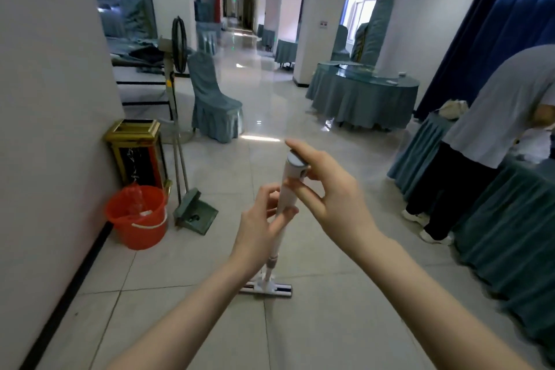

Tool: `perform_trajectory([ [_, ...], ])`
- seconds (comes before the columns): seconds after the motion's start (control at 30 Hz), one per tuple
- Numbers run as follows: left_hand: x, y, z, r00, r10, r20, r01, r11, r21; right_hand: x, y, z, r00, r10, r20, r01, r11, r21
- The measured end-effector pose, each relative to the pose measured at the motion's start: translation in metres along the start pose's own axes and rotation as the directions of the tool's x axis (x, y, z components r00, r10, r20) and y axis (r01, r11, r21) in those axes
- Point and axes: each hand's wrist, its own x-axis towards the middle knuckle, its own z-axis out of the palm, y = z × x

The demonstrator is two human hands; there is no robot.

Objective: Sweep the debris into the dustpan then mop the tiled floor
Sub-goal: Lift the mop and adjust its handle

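Note:
A white mop stands upright in front of me, its handle [289, 189] held in both hands and its flat head [267, 288] resting on the tiled floor [210, 324]. My left hand [264, 228] grips the handle lower down. My right hand [327, 192] wraps the top of the handle, its fingers partly spread around the grey cap. A grey-green dustpan [196, 213] with a long handle leans by the wall at left, a little dark debris inside it. Beside the dustpan sits an orange bucket [138, 219].
A gold and black bin [135, 150] and a standing fan [178, 45] line the left wall [45, 99]. A covered chair [213, 105] stands behind them. Draped tables [363, 99] fill the right side, where a person [480, 135] bends over a table. The corridor runs ahead.

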Motion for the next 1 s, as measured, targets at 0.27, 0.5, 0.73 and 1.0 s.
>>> perform_trajectory([
  [0.27, 0.119, -0.015, 0.036, 0.991, -0.029, -0.131, 0.035, 0.999, 0.039, 0.114, 0.098, 0.004, 0.998, -0.054, 0.021, 0.049, 0.981, 0.190],
  [0.5, 0.210, -0.074, 0.051, 0.990, -0.074, -0.121, 0.088, 0.990, 0.111, 0.196, 0.176, 0.047, 0.999, -0.011, -0.041, 0.023, 0.949, 0.315],
  [0.73, 0.318, -0.130, 0.049, 0.994, -0.028, -0.102, 0.040, 0.992, 0.123, 0.265, 0.257, 0.115, 0.990, 0.062, -0.123, -0.029, 0.967, 0.253],
  [1.0, 0.411, -0.178, 0.049, 0.993, -0.010, -0.117, 0.022, 0.995, 0.099, 0.338, 0.331, 0.168, 0.988, 0.112, -0.107, -0.081, 0.963, 0.257],
])
